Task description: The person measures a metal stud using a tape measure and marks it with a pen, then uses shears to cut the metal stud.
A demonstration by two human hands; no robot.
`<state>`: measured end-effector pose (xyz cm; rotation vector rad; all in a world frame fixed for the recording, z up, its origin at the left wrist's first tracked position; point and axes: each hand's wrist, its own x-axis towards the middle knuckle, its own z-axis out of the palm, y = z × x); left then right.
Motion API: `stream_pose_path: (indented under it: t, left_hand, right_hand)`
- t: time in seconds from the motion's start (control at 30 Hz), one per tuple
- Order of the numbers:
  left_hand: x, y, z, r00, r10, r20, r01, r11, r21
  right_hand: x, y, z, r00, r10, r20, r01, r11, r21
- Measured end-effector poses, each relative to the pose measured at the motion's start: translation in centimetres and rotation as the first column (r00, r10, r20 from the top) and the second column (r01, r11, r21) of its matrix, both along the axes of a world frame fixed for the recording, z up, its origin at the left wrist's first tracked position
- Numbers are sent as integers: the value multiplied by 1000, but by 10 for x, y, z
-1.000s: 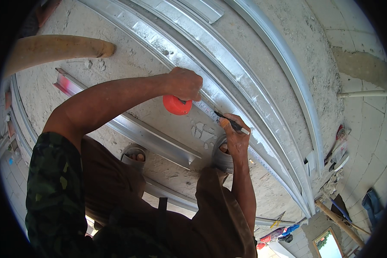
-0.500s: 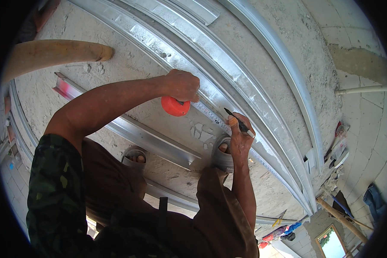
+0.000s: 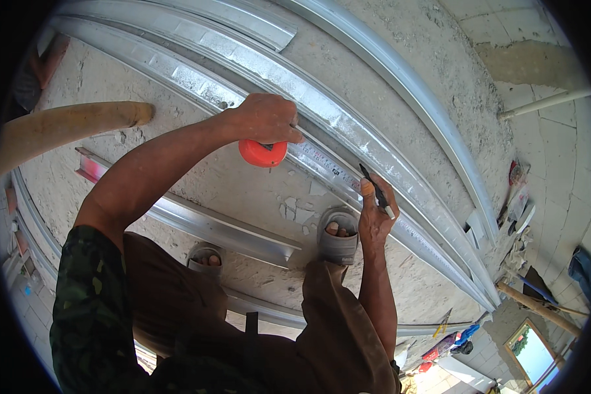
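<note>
My left hand [image 3: 264, 118] is closed around a red tape measure [image 3: 262, 153]. Its pulled-out blade [image 3: 331, 169] lies lengthwise along a silvery metal channel [image 3: 177, 75] on the floor and runs on past my right hand [image 3: 376, 213]. That hand grips a black marker [image 3: 375, 187] with a pale end, its dark tip pointing up and away from me, close above the channel. The blade's far end cannot be made out.
More metal profiles [image 3: 400, 75] lie beyond, and a shorter metal piece [image 3: 223, 230] lies nearer my sandalled feet [image 3: 338, 236]. A thick tan hose or pipe [image 3: 79, 121] juts in at left. Tools and clothing [image 3: 453, 345] lie at lower right.
The tape blade has shifted from beside the channel's near edge onto the channel. Both hands moved with it, still holding the tape measure and marker. The whole view has also shifted slightly.
</note>
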<state>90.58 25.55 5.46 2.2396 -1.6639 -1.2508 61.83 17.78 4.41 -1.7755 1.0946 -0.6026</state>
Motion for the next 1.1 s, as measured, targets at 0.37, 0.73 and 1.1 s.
stream_pose_path:
  t: [0.37, 0.73, 1.1]
  left_hand:
    - [-1, -10, -25, 998, 10, 60, -8, 999, -32]
    - [-7, -16, -21, 992, 15, 122, -18, 1000, 20]
    - [-9, -16, -19, 990, 31, 140, -33, 999, 9]
  right_hand:
    - [-9, -3, -8, 1000, 7, 24, -6, 1000, -10]
    - [15, -9, -12, 996, 90, -21, -84, 979, 185]
    - [34, -9, -13, 986, 163, -28, -151, 956, 250]
